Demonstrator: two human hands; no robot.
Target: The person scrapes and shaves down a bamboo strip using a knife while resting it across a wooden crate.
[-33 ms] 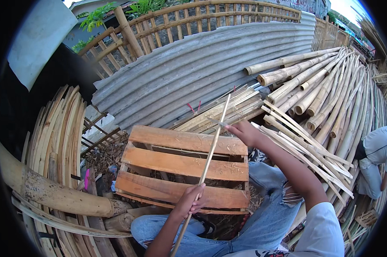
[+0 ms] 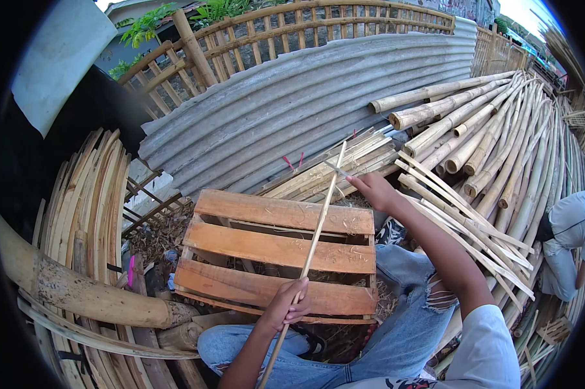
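Note:
A long, thin bamboo strip [image 2: 318, 230] slants away from me over a slatted wooden crate [image 2: 279, 247]. My left hand [image 2: 286, 305] is closed round the strip at the crate's near edge, and the strip's lower end runs down past my forearm. My right hand [image 2: 375, 191], beyond the crate's far right corner, is closed on a knife [image 2: 337, 170]. Its thin grey blade crosses the strip near the far tip; the handle is hidden in my fingers. Small curled shavings lie on the crate's slats.
Split bamboo slats [image 2: 85, 201] stand stacked at left, beside a thick bamboo pole [image 2: 104, 301]. Behind the crate lie more strips [image 2: 334, 165] and a corrugated metal sheet [image 2: 318, 84]. Long bamboo poles [image 2: 461, 155] fill the right, where another person [image 2: 564, 240] crouches.
My right hand and the knife have moved slightly farther away, toward the strip's far tip. My left hand stays where it was on the strip.

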